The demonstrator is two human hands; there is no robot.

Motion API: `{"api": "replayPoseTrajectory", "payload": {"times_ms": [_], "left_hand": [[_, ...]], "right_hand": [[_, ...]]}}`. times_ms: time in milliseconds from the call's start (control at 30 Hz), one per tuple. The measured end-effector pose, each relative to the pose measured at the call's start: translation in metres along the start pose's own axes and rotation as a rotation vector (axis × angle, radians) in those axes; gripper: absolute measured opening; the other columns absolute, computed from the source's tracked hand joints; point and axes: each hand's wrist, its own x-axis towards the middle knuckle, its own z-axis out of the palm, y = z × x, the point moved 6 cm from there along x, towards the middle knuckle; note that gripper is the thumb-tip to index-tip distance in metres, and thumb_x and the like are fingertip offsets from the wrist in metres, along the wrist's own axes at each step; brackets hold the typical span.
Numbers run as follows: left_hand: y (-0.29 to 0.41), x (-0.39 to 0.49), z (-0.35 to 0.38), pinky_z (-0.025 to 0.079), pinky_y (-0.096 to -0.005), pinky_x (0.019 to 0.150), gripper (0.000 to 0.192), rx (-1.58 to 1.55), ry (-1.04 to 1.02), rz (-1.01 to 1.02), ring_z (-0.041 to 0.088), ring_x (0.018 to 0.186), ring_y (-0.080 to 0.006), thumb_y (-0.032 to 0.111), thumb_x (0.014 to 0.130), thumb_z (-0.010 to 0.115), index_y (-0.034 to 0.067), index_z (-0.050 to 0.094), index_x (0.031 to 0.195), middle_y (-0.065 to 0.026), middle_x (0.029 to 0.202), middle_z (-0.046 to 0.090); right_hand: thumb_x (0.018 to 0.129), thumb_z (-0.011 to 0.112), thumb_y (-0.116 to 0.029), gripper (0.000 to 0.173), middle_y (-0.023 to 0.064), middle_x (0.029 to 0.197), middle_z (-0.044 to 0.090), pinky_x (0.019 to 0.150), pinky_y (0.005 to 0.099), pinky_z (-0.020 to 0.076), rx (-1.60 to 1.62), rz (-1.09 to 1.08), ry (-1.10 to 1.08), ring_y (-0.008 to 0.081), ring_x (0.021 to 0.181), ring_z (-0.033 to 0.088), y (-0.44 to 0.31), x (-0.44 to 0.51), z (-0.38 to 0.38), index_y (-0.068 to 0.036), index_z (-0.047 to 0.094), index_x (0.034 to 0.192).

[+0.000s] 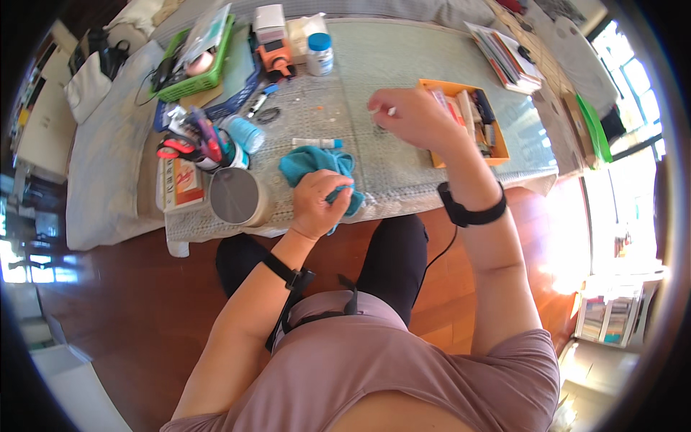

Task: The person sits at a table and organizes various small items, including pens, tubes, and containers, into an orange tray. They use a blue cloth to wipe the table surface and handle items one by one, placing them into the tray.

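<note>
My left hand is closed around a bunched teal cloth at the table's near edge. Part of the cloth hangs below my fingers. Over the glass-covered tabletop, my right hand has its fingers curled in. A small white scrap shows between them, too small to identify. Just beyond the cloth lies a white tube with a blue cap. A few tiny scraps are scattered farther back. To the right of my right hand, an orange box holds several small items, partly hidden by my forearm.
At left stand a round lidded canister, a pen holder with red-handled scissors, and a light-blue bottle. Behind are a green basket, an orange device and a blue-capped bottle. Papers lie far right.
</note>
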Motion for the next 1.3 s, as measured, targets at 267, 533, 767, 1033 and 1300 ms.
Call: {"api": "replayPoseTrajectory", "payload": {"times_ms": [267, 533, 767, 1033, 1300], "left_hand": [[0.001, -0.001, -0.004, 0.052, -0.0386, 0.075, 0.008, -0.039, 0.012, 0.03, 0.068, 0.081, -0.0285, 0.015, 0.084, 0.075, 0.012, 0.073, 0.091, -0.0057, 0.087, 0.072], [-0.002, -0.002, -0.004, 0.052, -0.0392, 0.072, 0.012, -0.006, 0.031, 0.019, 0.065, 0.078, -0.0289, 0.015, 0.08, 0.077, 0.013, 0.073, 0.091, -0.0047, 0.087, 0.07], [-0.002, 0.0, -0.004, 0.051, -0.0399, 0.073, 0.011, -0.012, 0.021, 0.033, 0.066, 0.079, -0.029, 0.013, 0.08, 0.076, 0.012, 0.072, 0.09, -0.0052, 0.088, 0.07], [-0.005, 0.0, 0.001, 0.052, -0.0389, 0.075, 0.011, -0.044, -0.013, 0.014, 0.067, 0.082, -0.0284, 0.009, 0.081, 0.074, 0.012, 0.074, 0.092, -0.0061, 0.09, 0.072], [-0.003, 0.001, 0.002, 0.053, -0.0381, 0.075, 0.01, -0.037, -0.024, 0.009, 0.067, 0.082, -0.0276, 0.009, 0.082, 0.074, 0.011, 0.074, 0.091, -0.0058, 0.09, 0.072]], "right_hand": [[0.09, 0.07, -0.028, 0.034, 0.0119, 0.126, 0.067, 0.1, 0.0466, 0.0517, -0.019, -0.201, 0.027, 0.0331, 0.117, 0.064, -0.069, 0.131, 0.108, -0.015, 0.07, 0.122], [0.089, 0.074, -0.028, 0.025, 0.0049, 0.112, 0.072, 0.091, 0.0466, 0.0547, 0.022, -0.189, -0.039, 0.0339, 0.109, 0.067, -0.079, 0.167, 0.161, -0.018, 0.073, 0.111], [0.093, 0.073, -0.025, 0.019, 0.0033, 0.084, 0.07, 0.07, 0.0313, 0.0534, 0.973, 0.192, -0.064, 0.0127, 0.074, 0.065, -0.017, 0.113, 0.104, -0.009, 0.074, 0.105], [0.091, 0.068, -0.031, 0.023, 0.0141, 0.092, 0.075, 0.077, 0.0425, 0.0552, -0.145, 0.528, 0.5, 0.0347, 0.084, 0.071, 0.184, -0.084, -0.091, -0.011, 0.077, 0.098], [0.087, 0.068, -0.029, 0.018, 0.0117, 0.094, 0.075, 0.081, 0.0447, 0.0564, -0.35, 0.806, 0.207, 0.0353, 0.092, 0.072, 0.249, -0.149, -0.058, -0.017, 0.078, 0.096]]}}
